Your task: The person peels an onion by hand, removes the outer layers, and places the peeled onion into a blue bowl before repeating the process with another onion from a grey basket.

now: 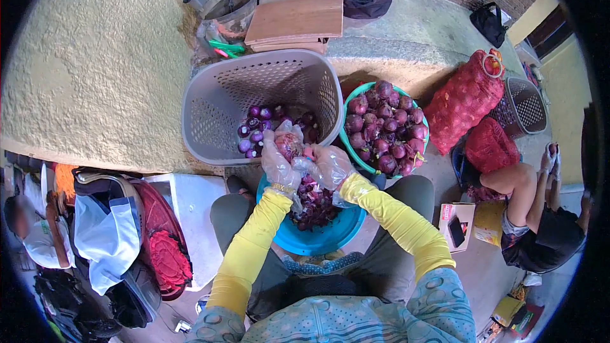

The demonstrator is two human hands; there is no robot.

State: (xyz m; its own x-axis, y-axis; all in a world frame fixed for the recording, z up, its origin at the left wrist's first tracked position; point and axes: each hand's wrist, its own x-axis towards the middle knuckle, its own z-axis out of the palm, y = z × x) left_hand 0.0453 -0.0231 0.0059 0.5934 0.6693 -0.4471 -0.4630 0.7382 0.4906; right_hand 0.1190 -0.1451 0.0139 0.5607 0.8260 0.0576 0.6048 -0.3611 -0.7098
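My left hand, in a clear plastic glove, is closed around a red onion over the near rim of the grey basket. Beside it, my right hand, also gloved, has its fingers pressed together near the onion; what they hold is too small to tell. Below both hands sits a blue basin with onion skins. Peeled purple onions lie inside the basket. A green-rimmed basin to the right is heaped with unpeeled red onions.
Red mesh sacks and another grey basket stand at the right. A person sits there, near a box with a phone. Bags and another person are at the left. Boards lie behind the basket.
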